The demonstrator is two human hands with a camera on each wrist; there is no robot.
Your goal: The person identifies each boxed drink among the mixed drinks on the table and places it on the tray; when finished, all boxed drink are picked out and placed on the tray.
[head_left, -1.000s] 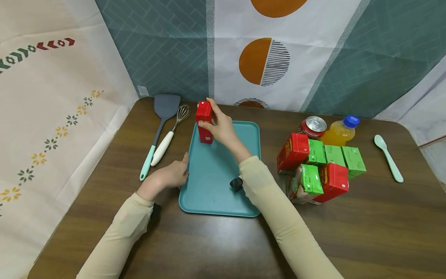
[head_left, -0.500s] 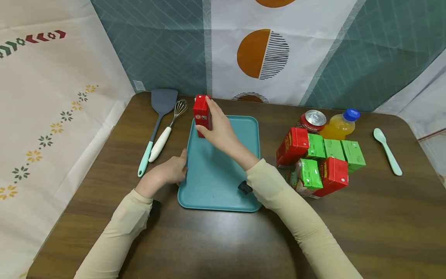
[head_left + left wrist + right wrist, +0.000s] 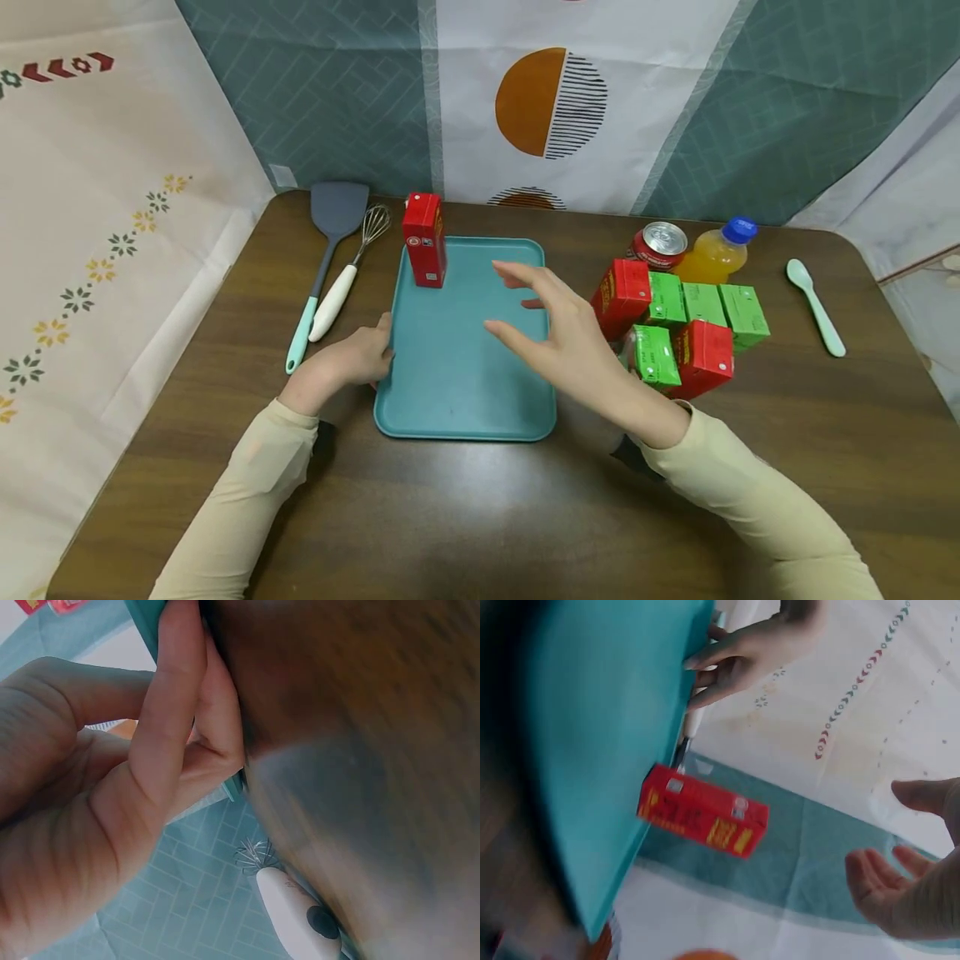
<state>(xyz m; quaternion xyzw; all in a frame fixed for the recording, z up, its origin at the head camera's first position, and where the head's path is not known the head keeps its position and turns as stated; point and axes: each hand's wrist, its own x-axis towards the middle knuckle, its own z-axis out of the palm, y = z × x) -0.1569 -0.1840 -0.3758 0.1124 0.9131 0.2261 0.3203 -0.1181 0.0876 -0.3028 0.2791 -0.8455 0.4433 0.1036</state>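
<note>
A red box [image 3: 425, 242] stands up on the blue-green tray [image 3: 465, 375], in the far left corner. The left hand [image 3: 352, 358] is at the left edge of the tray, with its fingers bent and the edge pinched in them. The right hand [image 3: 572, 343] is up in the air over the right side of the tray, well apart from the box. Its thumb and fingers are spread wide, and it has hold of nothing. The tray lies flat on the brown table [image 3: 450, 517]. Just left of it are a whisk [image 3: 341, 287] with a white handle and a gray spatula [image 3: 322, 271]. On the right, two more red boxes [image 3: 702, 354] and four green boxes [image 3: 744, 317] are bunched close together. Behind them are a red can [image 3: 662, 243] and an orange drink bottle [image 3: 711, 257] with a blue cap. A pale green spoon [image 3: 818, 310] lies farther right.
</note>
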